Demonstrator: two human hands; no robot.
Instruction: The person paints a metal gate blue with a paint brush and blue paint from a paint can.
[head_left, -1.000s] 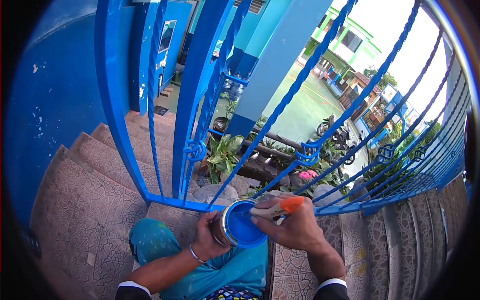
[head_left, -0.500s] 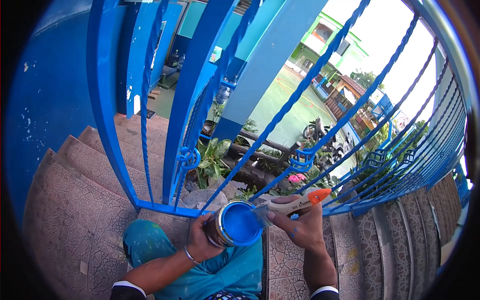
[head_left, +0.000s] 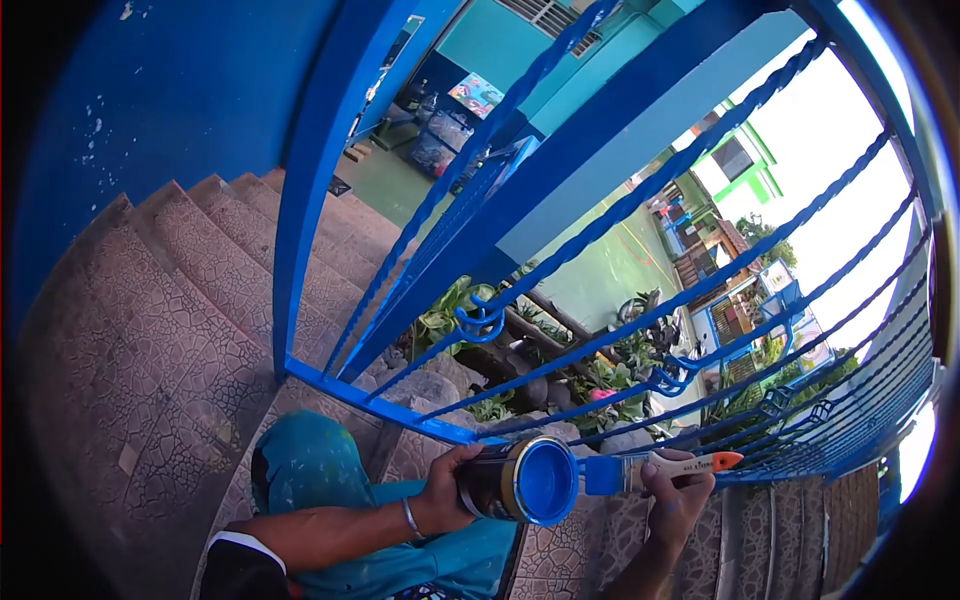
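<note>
Loading looks done, the right hand [head_left: 672, 508] pinching the blue-coated brush [head_left: 632, 472] at three o'clock of the paint can [head_left: 492, 484] (left hand [head_left: 442, 497] curled round its nine), and the next move calls for drip-free steadiness.

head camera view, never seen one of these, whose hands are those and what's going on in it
There is no robot: the two bare hands belong to a person wearing a camera on their head, so every picture looks forward and down from there. The left hand grips an open can of blue paint, tilted. The right hand holds a paintbrush, its blue-coated bristles at the can's rim. Around the person are patterned steps, with a blue metal railing in front.
</note>
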